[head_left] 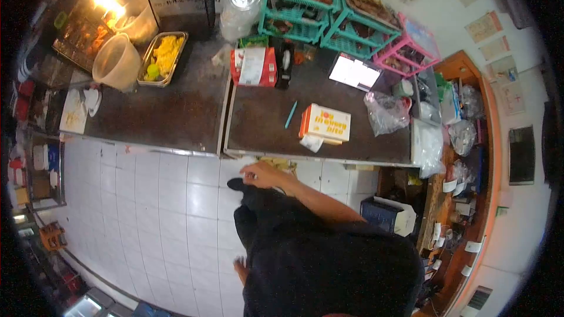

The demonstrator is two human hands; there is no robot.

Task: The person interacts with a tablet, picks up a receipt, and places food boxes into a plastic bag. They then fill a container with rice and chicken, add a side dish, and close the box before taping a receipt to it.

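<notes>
My right hand (258, 175) hangs below the front edge of the dark counter (170, 118), above the tiled floor and near my dark shoe (235, 184). Its fingers are loosely bent and apart, with nothing seen in them. Lower down, my left hand (239, 270) shows only in part beside my black clothing, its fingers too hidden to read. On the counter, a white, orange and red box (326, 123) lies with a small white paper (311, 142) against it. To its left is a turquoise pen (291, 114).
Along the back stand a red-and-white packet (254, 67), a tape dispenser (285, 64), green baskets (299, 3), a pink rack (415, 47) and a lit screen (355, 72). Further left are a metal tray of yellow food (163, 58) and a tub (116, 61). Shelves (455, 199) line the right.
</notes>
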